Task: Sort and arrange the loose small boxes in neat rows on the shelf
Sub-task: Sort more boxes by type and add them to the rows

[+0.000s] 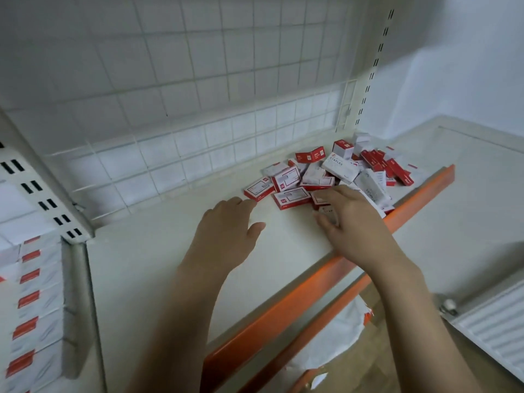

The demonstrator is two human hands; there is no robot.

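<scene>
A jumbled heap of small red-and-white cardboard boxes (337, 174) lies unsorted on the pale shelf (158, 259), no row begun; beside the heap the left hand (226, 236) hovers open, while the right hand (354, 222) pinches one box at its near edge.

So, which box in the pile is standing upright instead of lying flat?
The white box with the red top, at the back of the pile near the wire grid. It stands tall; those around it lie flat or tilted.
</scene>
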